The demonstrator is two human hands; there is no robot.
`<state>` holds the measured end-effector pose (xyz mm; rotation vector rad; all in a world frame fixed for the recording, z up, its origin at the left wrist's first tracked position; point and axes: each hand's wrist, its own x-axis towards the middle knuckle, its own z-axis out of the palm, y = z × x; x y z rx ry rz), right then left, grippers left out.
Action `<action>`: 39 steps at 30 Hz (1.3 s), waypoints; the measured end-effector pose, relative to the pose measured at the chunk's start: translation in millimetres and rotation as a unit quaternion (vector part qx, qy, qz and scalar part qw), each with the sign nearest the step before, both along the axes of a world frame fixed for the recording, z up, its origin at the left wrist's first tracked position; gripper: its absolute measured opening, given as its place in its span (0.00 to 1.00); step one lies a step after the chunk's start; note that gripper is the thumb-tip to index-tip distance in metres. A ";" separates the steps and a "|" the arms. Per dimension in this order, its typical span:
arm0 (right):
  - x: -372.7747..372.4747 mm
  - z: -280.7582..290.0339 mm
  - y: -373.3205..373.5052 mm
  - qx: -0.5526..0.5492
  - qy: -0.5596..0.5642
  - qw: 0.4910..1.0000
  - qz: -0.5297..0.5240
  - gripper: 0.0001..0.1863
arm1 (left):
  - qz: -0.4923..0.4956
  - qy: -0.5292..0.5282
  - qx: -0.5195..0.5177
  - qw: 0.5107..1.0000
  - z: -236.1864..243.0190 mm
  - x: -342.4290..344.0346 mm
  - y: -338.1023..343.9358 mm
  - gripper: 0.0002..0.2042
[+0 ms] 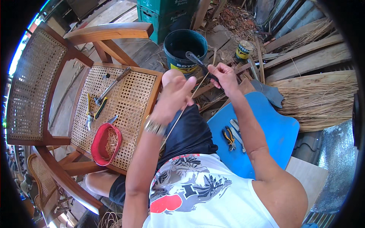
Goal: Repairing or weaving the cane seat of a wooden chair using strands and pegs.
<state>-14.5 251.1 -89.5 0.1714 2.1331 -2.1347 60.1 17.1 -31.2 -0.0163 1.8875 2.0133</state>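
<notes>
My left hand (175,98), slightly blurred, is in front of my lap with its fingertips pinched at a long thin cane strip (175,123). The strip runs up from my lap, slanting toward my right hand. My right hand (224,79) grips a dark-handled tool with a rounded grey metal end (194,59); its exact kind is hard to make out. The tool's handle lies close against the strip's upper part, and I cannot tell whether they touch. To my left stands a wooden armchair with a woven cane seat (131,95).
On the seat lie a hammer (110,87), yellow-handled cutters (89,112) and a red container (97,150) of cane scraps. Pliers (229,138) rest on a blue plastic seat (262,121) at right. Beyond are a dark bucket (169,47), green crates (163,17) and cane bundles (319,100).
</notes>
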 end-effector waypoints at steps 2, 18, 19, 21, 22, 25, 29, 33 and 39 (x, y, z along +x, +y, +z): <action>6.1 0.6 -7.3 0.010 0.015 1.000 0.010 0.18 | 0.010 -0.071 0.045 0.996 -30.4 -22.7 31.4 0.26; -99.5 24.6 142.4 0.028 -0.008 0.993 -0.117 0.15 | 0.054 0.037 -0.314 0.947 -9.3 184.5 -91.8 0.12; -99.2 25.1 141.3 0.016 0.003 0.997 -0.082 0.15 | 0.064 0.063 -0.310 0.946 -10.3 191.9 -94.6 0.12; -87.8 26.1 131.6 0.051 0.013 0.997 -0.054 0.16 | 0.091 -0.011 -0.259 0.962 -4.6 193.9 -96.3 0.17; -78.1 25.1 124.1 0.052 0.011 0.997 -0.053 0.16 | 0.097 0.020 -0.272 0.957 3.3 190.7 -97.0 0.24; -51.8 22.3 92.3 0.035 0.027 0.999 -0.029 0.18 | 0.148 0.168 -0.258 0.940 33.9 158.4 -90.9 0.39; -18.1 17.4 51.3 0.033 0.009 0.999 -0.040 0.19 | 0.068 0.163 0.018 0.984 56.0 95.0 -43.9 0.38; 4.4 10.1 25.7 0.015 0.030 0.999 -0.034 0.19 | -0.032 0.016 0.001 0.999 14.7 -8.4 29.0 0.39; 8.0 1.8 18.5 0.023 0.022 0.999 0.005 0.18 | -0.047 0.063 -0.158 0.984 -50.9 -37.6 83.9 0.19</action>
